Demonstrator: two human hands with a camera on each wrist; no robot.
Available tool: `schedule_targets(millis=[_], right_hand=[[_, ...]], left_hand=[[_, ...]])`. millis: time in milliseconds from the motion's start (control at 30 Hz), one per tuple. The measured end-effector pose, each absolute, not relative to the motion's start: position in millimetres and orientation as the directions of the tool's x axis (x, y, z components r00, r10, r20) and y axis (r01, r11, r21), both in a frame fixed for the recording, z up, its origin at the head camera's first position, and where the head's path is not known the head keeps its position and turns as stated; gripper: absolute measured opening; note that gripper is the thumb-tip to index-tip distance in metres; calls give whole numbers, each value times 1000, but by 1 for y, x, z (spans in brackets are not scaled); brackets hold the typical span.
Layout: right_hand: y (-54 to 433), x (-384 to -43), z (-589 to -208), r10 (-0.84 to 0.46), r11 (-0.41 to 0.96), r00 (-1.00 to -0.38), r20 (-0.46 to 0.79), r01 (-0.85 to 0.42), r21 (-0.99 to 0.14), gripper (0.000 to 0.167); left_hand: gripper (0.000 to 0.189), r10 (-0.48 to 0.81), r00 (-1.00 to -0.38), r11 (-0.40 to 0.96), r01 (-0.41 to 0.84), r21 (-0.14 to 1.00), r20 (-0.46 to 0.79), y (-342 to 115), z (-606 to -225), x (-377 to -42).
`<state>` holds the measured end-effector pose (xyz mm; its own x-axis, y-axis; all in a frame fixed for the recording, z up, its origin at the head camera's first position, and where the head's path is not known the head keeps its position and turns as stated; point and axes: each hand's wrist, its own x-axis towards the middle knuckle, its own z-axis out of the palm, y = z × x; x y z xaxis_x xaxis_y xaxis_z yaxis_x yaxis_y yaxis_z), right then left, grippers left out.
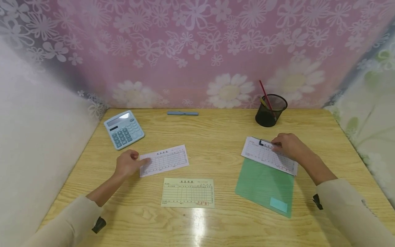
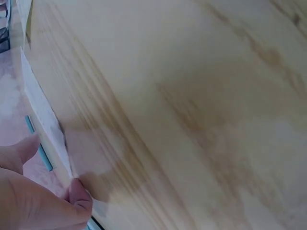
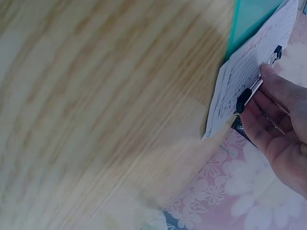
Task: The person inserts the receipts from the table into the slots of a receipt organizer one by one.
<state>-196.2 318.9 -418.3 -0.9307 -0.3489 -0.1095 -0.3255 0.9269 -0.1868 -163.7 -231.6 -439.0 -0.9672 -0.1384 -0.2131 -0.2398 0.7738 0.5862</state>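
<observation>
My left hand (image 1: 127,162) is at the left end of a white printed receipt slip (image 1: 168,160), its thumb over the paper and its other fingers bent at the edge. In the left wrist view this slip (image 2: 43,103) shows nearly edge-on. With my right hand (image 1: 291,146) I grip the metal clip (image 3: 256,86) of a green clipboard (image 1: 265,183). Under the clip lies white receipt paper (image 1: 262,153), partly covered by my fingers. A yellow receipt slip (image 1: 187,192) with a red stamp lies on the table between both hands.
On the wooden table (image 1: 213,137), a blue calculator (image 1: 124,129) sits at the back left. A blue pen (image 1: 182,113) lies along the back edge. A black mesh pen holder (image 1: 265,115) with a red pencil (image 1: 265,94) stands at the back right, before a floral curtain.
</observation>
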Motion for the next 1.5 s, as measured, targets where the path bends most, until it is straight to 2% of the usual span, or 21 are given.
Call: schedule_targets(millis=[167,600,867,1000,1133,1267,1500], right_hand=[[320,-197,-417,-342,929,-933,-109,-319,-189,28],[319,-198,-417,-332,932,-936,-116,-308,-190,29],[318,-198,-415,-328,932,-936,-131,-298,-206,29],[318,-198,-416,-330,932,-935,-131,-301,-203,29],[319,-197,-417,-326,934,-936,-134,-296,-200,30],[319,-197,-418,-322,934,-936,-144,-289,-210,30],[318,-196,-418,-327,932,-935,-136,-295,-212,29]], left_hand=[[65,-113,-970,801,-218,558,-216,-226,-439,-161],[39,-116,-959,808,-241,537,-257,-223,-437,-163],[34,-27,-976,821,-144,553,-214,-230,-444,-168],[28,13,-971,753,-147,641,-238,-234,-443,-174],[30,31,-937,608,-258,751,-347,-236,-438,-177],[33,6,-919,522,-333,785,-394,-240,-432,-177],[37,69,-941,537,-245,807,-331,-247,-418,-179]])
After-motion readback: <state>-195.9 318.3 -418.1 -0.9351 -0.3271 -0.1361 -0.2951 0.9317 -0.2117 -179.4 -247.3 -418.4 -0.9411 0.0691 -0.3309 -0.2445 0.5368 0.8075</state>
